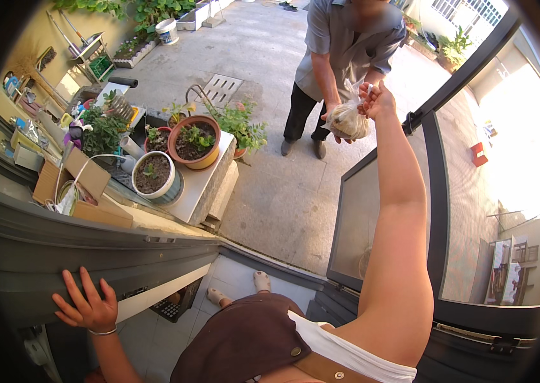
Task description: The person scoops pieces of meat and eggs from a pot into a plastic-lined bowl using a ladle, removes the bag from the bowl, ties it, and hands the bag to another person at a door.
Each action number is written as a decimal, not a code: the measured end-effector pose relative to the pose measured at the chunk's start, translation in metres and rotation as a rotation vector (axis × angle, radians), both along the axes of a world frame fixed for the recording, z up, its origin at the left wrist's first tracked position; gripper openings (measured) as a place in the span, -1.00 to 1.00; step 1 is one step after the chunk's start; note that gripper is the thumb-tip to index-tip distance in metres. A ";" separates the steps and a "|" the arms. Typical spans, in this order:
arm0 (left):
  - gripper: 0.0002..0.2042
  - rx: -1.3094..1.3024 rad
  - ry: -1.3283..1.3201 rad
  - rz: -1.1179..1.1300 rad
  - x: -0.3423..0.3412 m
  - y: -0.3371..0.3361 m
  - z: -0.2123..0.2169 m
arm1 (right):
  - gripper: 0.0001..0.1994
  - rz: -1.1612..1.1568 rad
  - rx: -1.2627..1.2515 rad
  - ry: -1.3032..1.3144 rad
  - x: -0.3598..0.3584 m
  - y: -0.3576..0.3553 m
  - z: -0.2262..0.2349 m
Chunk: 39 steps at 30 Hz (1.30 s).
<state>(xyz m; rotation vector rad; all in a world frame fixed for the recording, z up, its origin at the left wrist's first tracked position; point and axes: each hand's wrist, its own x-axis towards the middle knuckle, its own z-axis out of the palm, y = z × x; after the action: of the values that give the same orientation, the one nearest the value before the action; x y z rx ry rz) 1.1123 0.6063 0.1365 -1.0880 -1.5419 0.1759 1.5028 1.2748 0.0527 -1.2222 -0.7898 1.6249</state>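
My right arm is stretched far forward, and my right hand is closed on the knotted top of a clear plastic bag. Light brownish contents show through the bag, but I cannot make out what they are. A person in a grey shirt and dark trousers stands facing me, with one hand under the bag and the other close to its top. My left hand lies with fingers spread against the dark grey door on my left.
A doorway sill runs ahead of my feet. Potted plants stand on a white ledge outside at left, beside an open cardboard box. A glazed dark-framed door stands at right. A drain cover lies in the paved yard.
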 end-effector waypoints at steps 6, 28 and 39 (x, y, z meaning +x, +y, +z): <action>-0.64 0.000 -0.004 -0.014 0.001 0.001 0.001 | -0.49 -0.001 0.018 0.025 -0.011 0.001 0.001; -0.62 -0.032 -0.004 0.021 0.001 -0.002 0.000 | -0.53 -0.052 0.140 0.134 0.002 0.016 0.049; -0.62 -0.030 -0.006 0.038 0.001 -0.004 0.000 | -0.72 -0.060 0.135 -0.029 0.015 0.017 0.074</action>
<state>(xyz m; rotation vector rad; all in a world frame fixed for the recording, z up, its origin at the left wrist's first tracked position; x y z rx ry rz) 1.1132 0.6027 0.1365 -1.0844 -1.5708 0.2229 1.5182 1.2920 0.1266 -1.1649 -0.8588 1.4847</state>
